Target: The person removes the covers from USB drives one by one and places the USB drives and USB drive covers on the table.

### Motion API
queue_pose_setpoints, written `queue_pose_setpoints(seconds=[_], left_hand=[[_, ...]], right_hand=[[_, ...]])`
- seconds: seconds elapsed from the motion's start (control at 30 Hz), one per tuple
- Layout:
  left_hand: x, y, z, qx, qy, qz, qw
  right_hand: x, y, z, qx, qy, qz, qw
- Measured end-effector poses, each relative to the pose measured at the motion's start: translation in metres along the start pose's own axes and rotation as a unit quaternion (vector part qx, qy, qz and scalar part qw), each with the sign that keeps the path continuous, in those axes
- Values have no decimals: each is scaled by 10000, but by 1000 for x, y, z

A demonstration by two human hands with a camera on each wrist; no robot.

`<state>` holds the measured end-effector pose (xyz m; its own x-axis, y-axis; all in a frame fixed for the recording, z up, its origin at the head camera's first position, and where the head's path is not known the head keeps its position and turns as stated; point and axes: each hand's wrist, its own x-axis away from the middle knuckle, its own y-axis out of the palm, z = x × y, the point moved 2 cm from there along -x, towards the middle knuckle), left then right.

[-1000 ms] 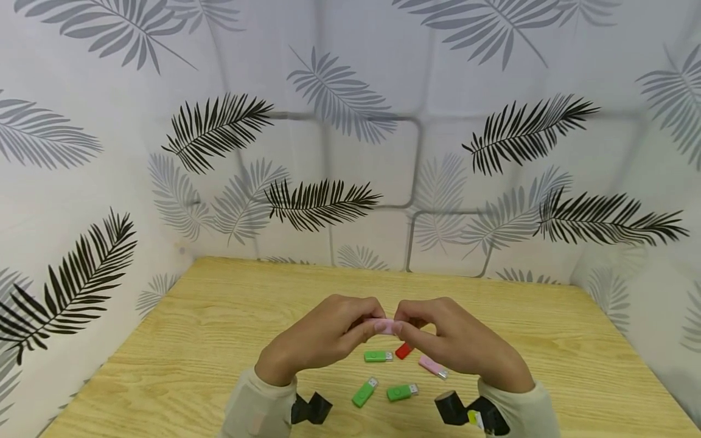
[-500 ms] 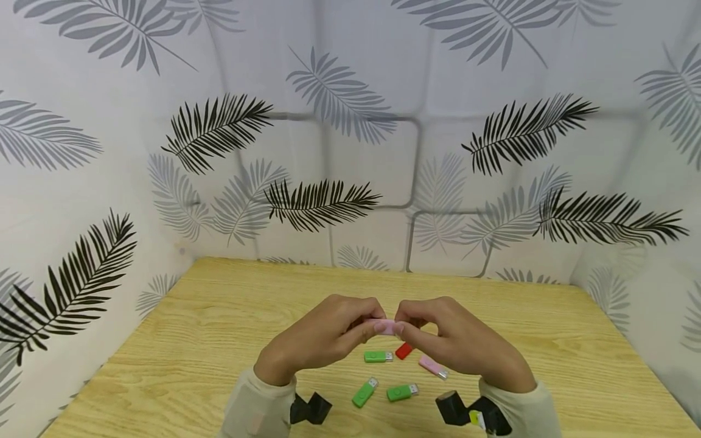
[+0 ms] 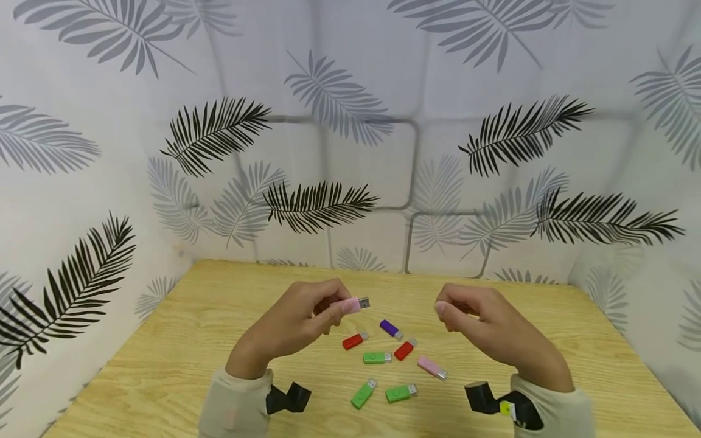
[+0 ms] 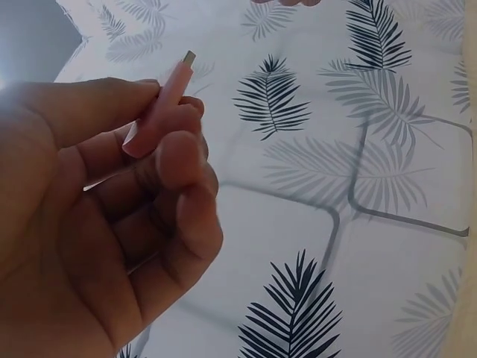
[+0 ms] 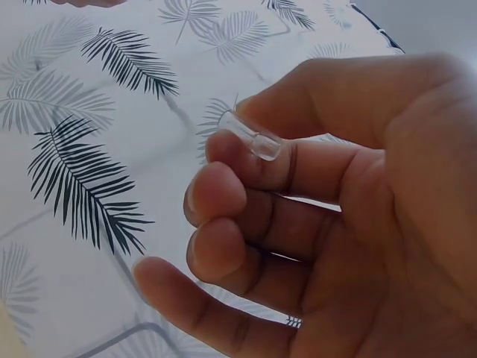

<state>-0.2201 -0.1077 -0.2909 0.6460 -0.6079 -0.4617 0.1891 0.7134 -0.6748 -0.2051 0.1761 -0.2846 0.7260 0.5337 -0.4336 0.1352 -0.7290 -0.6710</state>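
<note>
Between its thumb and fingers, my left hand (image 3: pixel 298 319) pinches a pink USB flash drive (image 3: pixel 350 305), its metal plug bare and pointing right. The left wrist view shows the same pink drive (image 4: pixel 164 104) gripped near its body, plug upward. Some way to the right, my right hand (image 3: pixel 490 322) is raised over the table. In the right wrist view, the thumb and index finger hold a small clear plastic cap (image 5: pixel 253 138); the head view hides it behind the fingers. Both hands are apart.
On the wooden table (image 3: pixel 246 292) between the hands lie a purple drive (image 3: pixel 390 328), two red drives, one at left (image 3: pixel 353 341), several green drives including a middle one (image 3: pixel 376 358), and a second pink drive (image 3: pixel 432 367). Leaf-patterned cloth (image 3: pixel 350 158) surrounds the table.
Both hands met at the pink USB flash drive before; now they have parted, left hand leftward with the drive, right hand rightward with the clear cap. The purple and left red drives have come into view.
</note>
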Motion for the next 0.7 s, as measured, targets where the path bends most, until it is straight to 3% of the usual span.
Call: queue_pose_setpoints(seconds=[0.37,0.7], left_hand=[[-1,2,-2,-147,-77,57,9998],[0,-1,-3,-359,-208,109,9991]], right_hand=[[-2,-1,6,376,396,226,9983],[2,-7,17,1134,909,562,9878]])
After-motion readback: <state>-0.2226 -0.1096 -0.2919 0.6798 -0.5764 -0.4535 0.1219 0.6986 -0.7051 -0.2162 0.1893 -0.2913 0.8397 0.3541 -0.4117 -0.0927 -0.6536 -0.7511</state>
